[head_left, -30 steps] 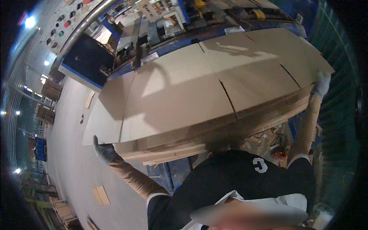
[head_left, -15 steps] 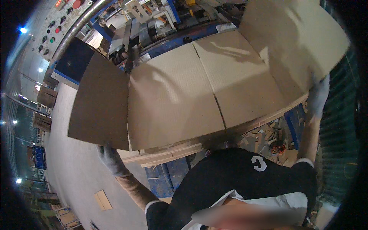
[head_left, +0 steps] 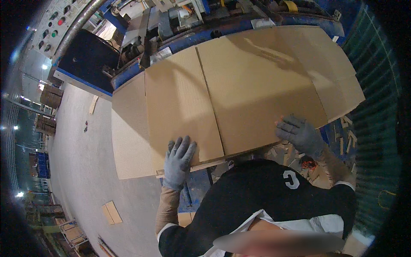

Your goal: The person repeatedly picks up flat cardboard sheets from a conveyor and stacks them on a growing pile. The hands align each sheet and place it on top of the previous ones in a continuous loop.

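Note:
A large creased cardboard sheet (head_left: 184,103) lies flat in front of me, its far edge against a machine. A dark slit crosses it from far to near, and fold lines run near both ends. My left hand (head_left: 179,160), in a grey glove, rests on the sheet's near edge left of the slit, fingers outstretched. My right hand (head_left: 301,133), gloved the same way, lies over the near edge to the right of the slit with its fingers spread. Neither hand grips the sheet.
Beyond the sheet stands a machine with a blue beam (head_left: 184,45). A control panel (head_left: 53,28) with buttons is at the far left. Cardboard scraps (head_left: 314,173) litter the space below on the right, beside green ribbed curtain (head_left: 376,128). A cardboard piece (head_left: 111,213) lies on the floor.
The raised end panels of the cardboard sheet have come down flat. Both hands have left the ends and moved inward onto the sheet's near part.

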The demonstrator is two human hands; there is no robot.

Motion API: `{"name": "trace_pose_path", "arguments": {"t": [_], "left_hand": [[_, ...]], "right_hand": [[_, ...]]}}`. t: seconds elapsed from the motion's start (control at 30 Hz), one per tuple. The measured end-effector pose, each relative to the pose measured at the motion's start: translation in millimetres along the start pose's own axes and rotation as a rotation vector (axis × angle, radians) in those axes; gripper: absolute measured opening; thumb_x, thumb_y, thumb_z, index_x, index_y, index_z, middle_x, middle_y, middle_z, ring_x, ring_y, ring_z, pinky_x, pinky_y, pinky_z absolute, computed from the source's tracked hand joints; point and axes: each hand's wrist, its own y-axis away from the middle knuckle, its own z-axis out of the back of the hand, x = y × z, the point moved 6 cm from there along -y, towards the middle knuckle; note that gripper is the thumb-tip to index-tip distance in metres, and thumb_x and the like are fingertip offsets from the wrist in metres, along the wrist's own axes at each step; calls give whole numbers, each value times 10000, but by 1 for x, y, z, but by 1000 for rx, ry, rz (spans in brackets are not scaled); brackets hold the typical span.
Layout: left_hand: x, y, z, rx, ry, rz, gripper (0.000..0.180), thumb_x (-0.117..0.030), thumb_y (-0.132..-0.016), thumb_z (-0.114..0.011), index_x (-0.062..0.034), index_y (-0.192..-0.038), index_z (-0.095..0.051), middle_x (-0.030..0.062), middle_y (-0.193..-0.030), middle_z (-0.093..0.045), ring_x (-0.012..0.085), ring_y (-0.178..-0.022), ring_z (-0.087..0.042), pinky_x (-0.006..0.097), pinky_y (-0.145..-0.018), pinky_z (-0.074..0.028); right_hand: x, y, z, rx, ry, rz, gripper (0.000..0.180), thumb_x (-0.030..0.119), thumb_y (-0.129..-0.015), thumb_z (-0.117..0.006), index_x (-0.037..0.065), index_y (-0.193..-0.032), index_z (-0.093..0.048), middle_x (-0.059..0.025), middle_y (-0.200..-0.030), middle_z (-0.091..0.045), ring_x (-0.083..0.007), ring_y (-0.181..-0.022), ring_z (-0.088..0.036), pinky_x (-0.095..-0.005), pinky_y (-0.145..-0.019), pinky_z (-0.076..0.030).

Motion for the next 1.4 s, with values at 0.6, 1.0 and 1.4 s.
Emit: {"name": "trace_pose_path", "arguments": {"t": [0.6,1.0,1.4], "left_hand": [[100,-193,-16,-329,-219,-62,630,-191,-768,-656,-109,-1357,-450,180,-1360,-468,370,-1240,-449,526,-1052,-316],[136,88,11,-589,-69,1321,794,-450,-872,-599,101,-1378,-334,285,-1439,-333,386,-1363,-291,430,-1125,-240],[96,102,21,-1489,573,1106,644,-280,-897,-585,83,-1378,-360,272,-1468,-288,347,-1345,-335,419,-1108,-263]], "right_hand": [[-200,-139,-43,49,41,-319,784,626,-788,-574,102,-1359,-461,-133,-1409,-424,-345,-1332,-328,-474,-1091,-273],[-235,144,29,-569,261,-1333,567,403,-898,-553,49,-1331,-460,-159,-1362,-474,-319,-1242,-455,-434,-993,-410],[-257,79,-3,-313,314,-1018,672,437,-902,-551,20,-1400,-380,-197,-1380,-455,-309,-1250,-445,-419,-1027,-378]]}}
